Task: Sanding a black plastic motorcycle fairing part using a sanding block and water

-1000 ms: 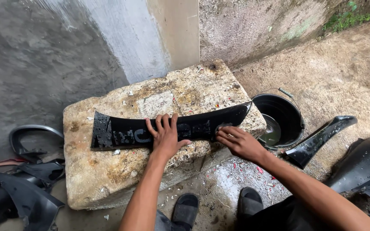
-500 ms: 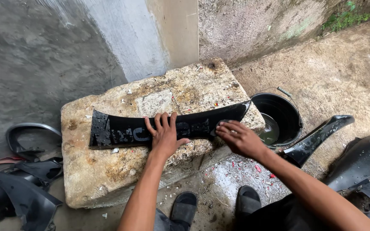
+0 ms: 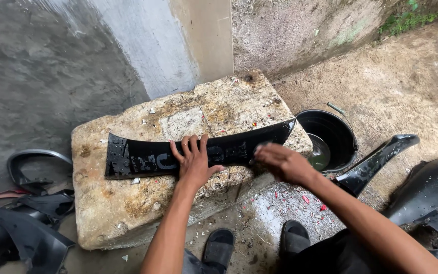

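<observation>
A long, curved black plastic panel (image 3: pixel 143 158) lies wet across a rough stone block (image 3: pixel 128 213). My left hand (image 3: pixel 194 163) presses flat on the panel's middle, fingers spread. My right hand (image 3: pixel 280 161) rests on the panel's right part, fingers bent over it and blurred; whether it holds anything small I cannot tell.
A black bucket (image 3: pixel 341 133) with some water stands right of the block. More black plastic panels lie at the right (image 3: pixel 376 163) and at the left (image 3: pixel 31 223). A grey wall (image 3: pixel 51 66) rises behind. My sandalled feet (image 3: pixel 219 248) stand on wet ground with red flecks.
My right hand has slid slightly left along the panel and is blurred. The left hand stays pressed in place.
</observation>
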